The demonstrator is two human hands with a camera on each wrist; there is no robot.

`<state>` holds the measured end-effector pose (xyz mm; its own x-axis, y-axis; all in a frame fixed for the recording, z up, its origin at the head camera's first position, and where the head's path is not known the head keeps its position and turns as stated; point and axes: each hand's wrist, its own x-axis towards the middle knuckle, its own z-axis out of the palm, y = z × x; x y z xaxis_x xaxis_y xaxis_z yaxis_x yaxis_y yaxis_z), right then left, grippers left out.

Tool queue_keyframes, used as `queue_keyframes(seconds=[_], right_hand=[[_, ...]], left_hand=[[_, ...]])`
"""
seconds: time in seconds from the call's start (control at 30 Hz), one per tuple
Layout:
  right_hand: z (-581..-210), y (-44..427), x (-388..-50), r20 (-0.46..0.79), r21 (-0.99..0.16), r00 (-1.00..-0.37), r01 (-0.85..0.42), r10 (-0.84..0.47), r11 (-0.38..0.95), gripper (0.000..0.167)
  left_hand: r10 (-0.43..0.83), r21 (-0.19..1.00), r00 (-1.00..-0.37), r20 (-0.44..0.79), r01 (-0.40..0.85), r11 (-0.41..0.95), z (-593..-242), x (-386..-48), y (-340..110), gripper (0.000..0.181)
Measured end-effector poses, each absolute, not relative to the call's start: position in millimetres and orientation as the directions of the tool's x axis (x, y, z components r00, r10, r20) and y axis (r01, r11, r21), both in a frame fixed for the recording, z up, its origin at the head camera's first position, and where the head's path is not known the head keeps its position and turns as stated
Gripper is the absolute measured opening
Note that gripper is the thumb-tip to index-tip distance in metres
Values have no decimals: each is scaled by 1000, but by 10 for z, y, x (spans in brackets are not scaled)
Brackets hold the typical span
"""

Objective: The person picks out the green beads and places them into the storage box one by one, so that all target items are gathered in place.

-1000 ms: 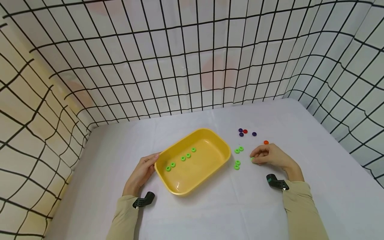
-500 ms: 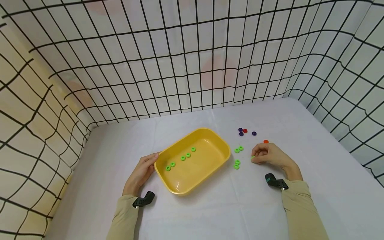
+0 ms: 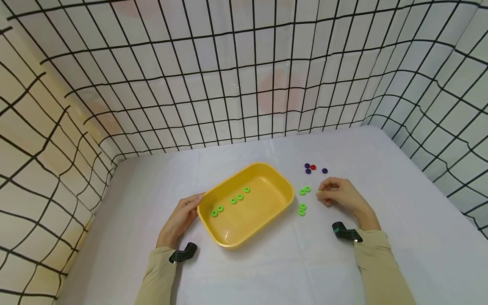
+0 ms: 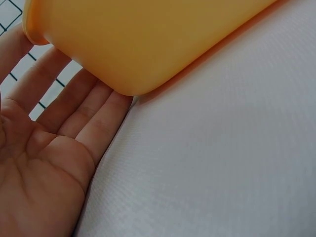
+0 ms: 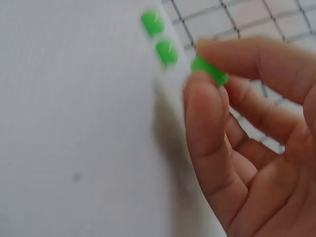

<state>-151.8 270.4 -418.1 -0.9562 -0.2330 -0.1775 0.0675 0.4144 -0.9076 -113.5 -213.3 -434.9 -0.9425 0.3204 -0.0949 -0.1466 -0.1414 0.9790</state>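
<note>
In the head view, my left hand (image 3: 181, 221) holds the left end of a shallow yellow tray (image 3: 244, 235), a fingertip over the rim. The left wrist view shows the fingers (image 4: 101, 121) against the tray's outer wall (image 4: 148, 44). Several green ring-shaped beads (image 3: 234, 201) lie inside the tray. To the right of it, my right hand (image 3: 342, 197) pinches a green bead (image 5: 210, 71) between thumb and forefinger, lifted off the table. Other green beads (image 3: 302, 192) lie on the cloth between tray and hand. Two blurred green beads (image 5: 167, 52) also appear in the right wrist view.
Beyond the right hand lie a red bead (image 3: 313, 167) and three dark purple beads (image 3: 308, 171). A white cloth (image 3: 267, 279) covers the table. Black wire mesh (image 3: 244, 89) encloses the back and sides.
My right hand has lifted with the green bead and moved slightly left and away from me. It now covers the spot where an orange bead showed. Left hand and tray hold still.
</note>
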Motion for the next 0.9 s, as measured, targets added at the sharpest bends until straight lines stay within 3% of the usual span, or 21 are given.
queue_keyframes(seconds=[0.23,0.57,0.73,0.9], right_hand=[[-3829,2341,-1541,-47,-930,-970,-45,-240,364,30],[-3318,1496,-1721,34,-916,-908,-195,-417,350,19],[-3262,993,-1783,-6,-865,-816,-286,-578,413,13],[-3274,521,-1778,-139,-747,-648,-427,-749,509,9]], left_hand=[[333,982,-939,-86,-136,-129,-4343,-1149,-2128,44],[319,983,-944,-80,-127,-130,-4362,-1132,-2127,42],[319,983,-944,-86,-133,-129,-4365,-1125,-2134,43],[317,982,-945,-86,-134,-134,-4357,-1138,-2130,43]])
